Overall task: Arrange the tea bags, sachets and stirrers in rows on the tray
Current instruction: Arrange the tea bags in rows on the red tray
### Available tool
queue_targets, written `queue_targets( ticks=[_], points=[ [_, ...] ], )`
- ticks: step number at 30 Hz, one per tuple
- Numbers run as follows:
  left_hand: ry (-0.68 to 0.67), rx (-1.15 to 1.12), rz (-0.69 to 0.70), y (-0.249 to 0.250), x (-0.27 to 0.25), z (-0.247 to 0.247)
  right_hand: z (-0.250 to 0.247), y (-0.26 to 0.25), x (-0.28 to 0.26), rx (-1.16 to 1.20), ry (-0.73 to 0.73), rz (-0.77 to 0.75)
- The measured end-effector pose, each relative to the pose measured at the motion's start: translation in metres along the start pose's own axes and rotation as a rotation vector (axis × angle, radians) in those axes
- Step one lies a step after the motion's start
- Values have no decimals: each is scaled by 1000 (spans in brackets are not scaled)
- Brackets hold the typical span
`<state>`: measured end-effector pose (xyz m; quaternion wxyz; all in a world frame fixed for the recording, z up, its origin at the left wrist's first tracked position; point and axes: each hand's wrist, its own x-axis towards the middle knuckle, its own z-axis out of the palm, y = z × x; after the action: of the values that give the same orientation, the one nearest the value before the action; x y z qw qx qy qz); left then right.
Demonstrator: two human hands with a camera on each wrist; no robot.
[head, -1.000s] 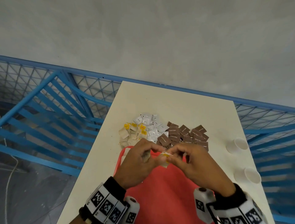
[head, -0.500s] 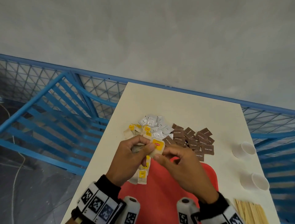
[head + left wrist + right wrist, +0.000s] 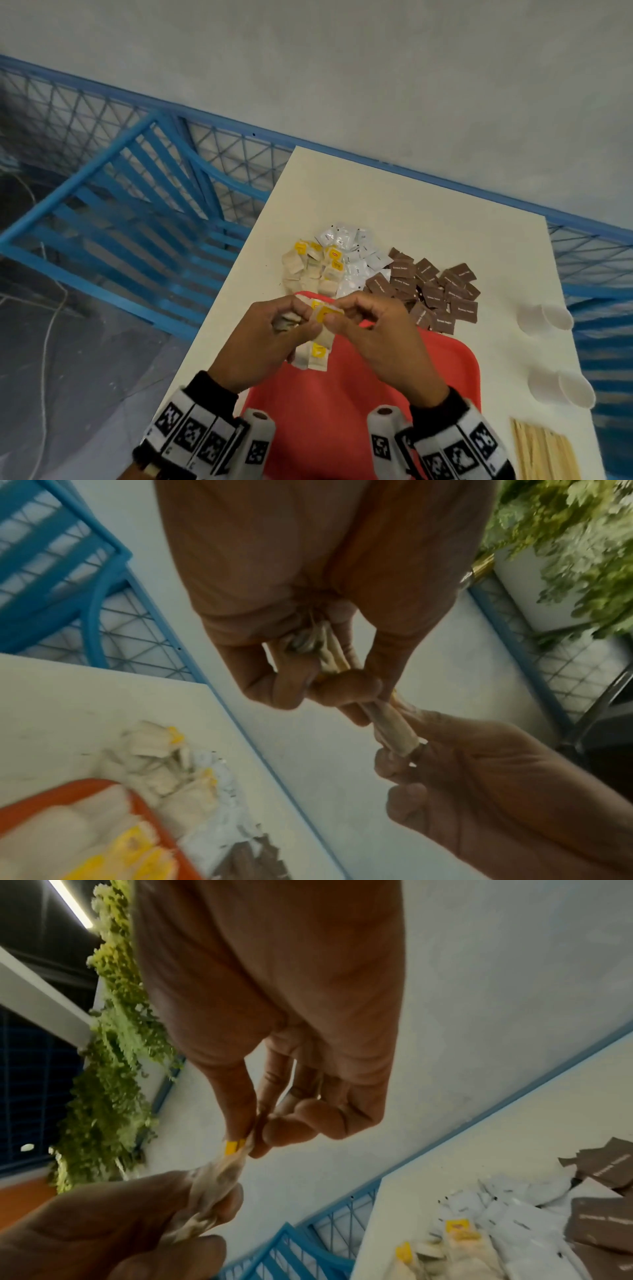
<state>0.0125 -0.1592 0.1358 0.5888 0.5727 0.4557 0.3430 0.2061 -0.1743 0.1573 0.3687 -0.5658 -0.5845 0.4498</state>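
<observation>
Both hands are raised above the far left corner of the red tray (image 3: 394,411), working on a small clutch of tea bags. The left hand (image 3: 270,342) has its fingers curled round several bags bunched together, which reads as a supply kept ready so that each one need not be fetched separately. The right hand (image 3: 373,339) pinches one tea bag (image 3: 327,317) by its yellow-tagged end between thumb and fingertips; the wrist views show the same bag stretched between the two hands, so the likely aim is to peel it free of the bunch without dragging the others along.

Below the hands, two tea bags on the tray (image 3: 313,358) lie side by side near its far left corner, apparently the start of a row, and the hands' position just over them suits laying the next bag alongside.

The rest waits on the table (image 3: 428,212) beyond the tray's far edge, sorted by kind: a pile of loose tea bags (image 3: 310,270) to the left, white sachets (image 3: 352,253) in the middle, brown sachets (image 3: 435,291) to the right. The wooden stirrers (image 3: 544,455) lie at the table's near right corner, with two white cups (image 3: 555,353) on their sides along the right edge. Most of the arranging looks still to come.
</observation>
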Motion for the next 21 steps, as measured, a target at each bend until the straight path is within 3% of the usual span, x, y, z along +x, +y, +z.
queue_targets(
  ticks=[9, 15, 21],
  points=[
    [88, 448, -313, -132, -36, -15, 88, 96, 5, -395, -292, 193],
    [210, 552, -427, -162, -31, -12, 116, 115, 14, -526, -263, 166],
    [289, 567, -496, -162, -28, -8, 127, 125, 18, -568, -217, 286]
  ],
)
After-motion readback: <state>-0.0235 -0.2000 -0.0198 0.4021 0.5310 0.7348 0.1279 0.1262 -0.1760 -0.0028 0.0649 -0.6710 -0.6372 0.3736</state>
